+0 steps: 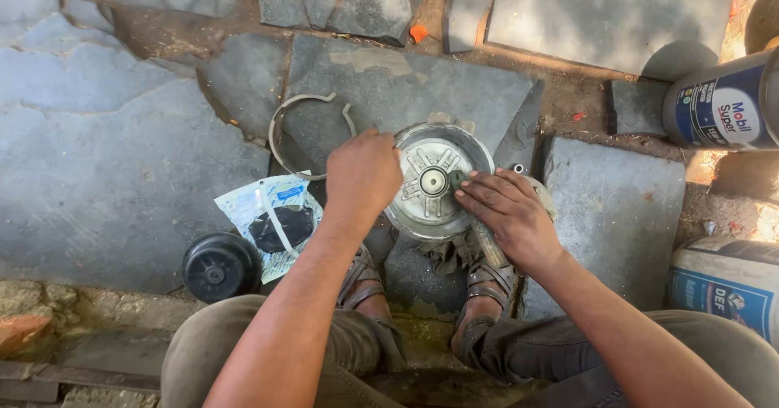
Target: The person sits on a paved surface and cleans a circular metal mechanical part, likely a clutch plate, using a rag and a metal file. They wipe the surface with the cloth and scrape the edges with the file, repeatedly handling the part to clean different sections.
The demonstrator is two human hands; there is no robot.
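head cam | looks steeply down | close above stone paving (122, 156)

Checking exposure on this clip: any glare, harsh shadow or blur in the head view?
Head view: mostly even shade on the stone paving; blown-out sun patches at the right edge beside the blue canister; mild sheen on the round metal housing; both the left hand and right hand sharp, no motion blur; slight wide-angle bend toward the edges.

Metal hub (434, 182) between feet, ring (286, 120) behind packet (272, 221), cap (220, 265) left
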